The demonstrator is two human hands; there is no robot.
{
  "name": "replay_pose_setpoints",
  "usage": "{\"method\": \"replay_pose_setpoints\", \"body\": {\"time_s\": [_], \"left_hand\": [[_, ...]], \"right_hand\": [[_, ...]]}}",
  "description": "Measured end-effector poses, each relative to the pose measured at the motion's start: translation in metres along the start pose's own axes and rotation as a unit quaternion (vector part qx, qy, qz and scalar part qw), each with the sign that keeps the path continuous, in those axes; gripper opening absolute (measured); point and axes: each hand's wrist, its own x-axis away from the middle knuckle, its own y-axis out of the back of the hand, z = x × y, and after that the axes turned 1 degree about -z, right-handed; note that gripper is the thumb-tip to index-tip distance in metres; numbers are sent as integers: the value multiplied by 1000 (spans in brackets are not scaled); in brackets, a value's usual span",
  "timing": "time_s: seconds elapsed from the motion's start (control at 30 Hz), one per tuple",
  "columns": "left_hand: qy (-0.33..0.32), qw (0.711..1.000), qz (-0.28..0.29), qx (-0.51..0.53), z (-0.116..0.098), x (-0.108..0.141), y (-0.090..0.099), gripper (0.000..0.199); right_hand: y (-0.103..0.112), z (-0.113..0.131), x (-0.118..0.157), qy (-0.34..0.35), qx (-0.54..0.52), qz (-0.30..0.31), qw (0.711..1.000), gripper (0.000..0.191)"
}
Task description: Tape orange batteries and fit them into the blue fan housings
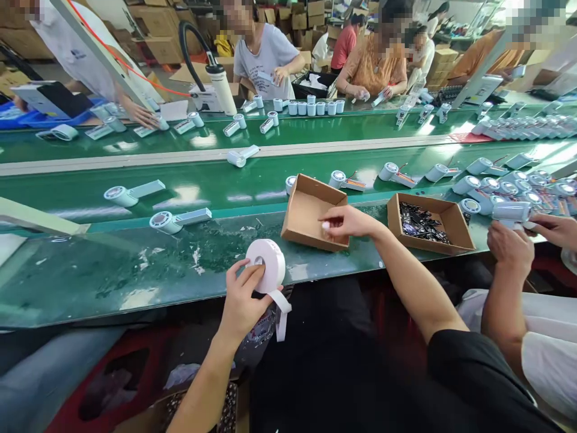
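Note:
My left hand [241, 300] grips a thick roll of white tape [273, 266], fingers in its core, at the bench's front edge. A loose white strip [283, 316] hangs from the roll. Over the shallow cardboard box [306, 207], my right hand [349, 221] is closed, with a small round white piece [325, 226] at its fingertips. The box is tilted, and its bare bottom shows beside the hand. Left of the roll lies a light-blue handheld fan [166, 222], its handle pointing right.
A second cardboard box [430, 222] holds small black parts. Many fans crowd the bench at right, where a co-worker's hands [511, 243] hold one. Other fans lie along the green conveyor [193, 174]. People sit across the line. A metal post [40, 216] stands at left.

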Motion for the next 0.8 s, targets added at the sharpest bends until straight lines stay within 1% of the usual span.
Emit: {"method": "replay_pose_setpoints", "body": {"time_s": [0.03,0.1,0.17,0.23,0.27,0.33,0.4,0.47,0.53,0.63,0.7,0.73,0.8], "left_hand": [[-3,1000,4,1,-3,-1,1,42],[-10,1000,18,3,-9,-4,5,42],[-17,999,35,2,-16,-7,8,41],[-26,999,42,-3,-24,-9,11,42],[-30,999,43,-5,-27,-10,12,42],[-38,998,45,-8,-32,-10,13,42],[-46,998,52,-9,-37,-11,12,43],[-53,997,58,-12,-39,-12,11,45],[-59,996,58,-14,-41,-13,10,46],[-51,997,47,-23,-42,-13,9,45],[-42,998,31,-38,-42,-12,8,42],[-41,998,23,-45,-41,-11,6,41],[-47,997,13,-59,-40,-10,3,39]], "right_hand": [[-2,0,3,31,-44,-59,997,38],[-10,6,11,99,-91,-151,979,29],[-22,20,21,168,-88,-215,958,22],[-36,37,35,231,-52,-261,936,19],[-44,46,42,255,-30,-282,924,21],[-58,59,56,295,17,-314,902,33],[-70,68,67,321,59,-347,880,43],[-77,70,74,327,84,-376,863,48],[-81,69,79,315,86,-401,856,47],[-90,65,87,285,72,-436,851,39],[-104,64,94,230,38,-470,852,29],[-114,65,97,194,16,-477,857,24],[-138,68,103,137,-26,-459,877,19]]}}
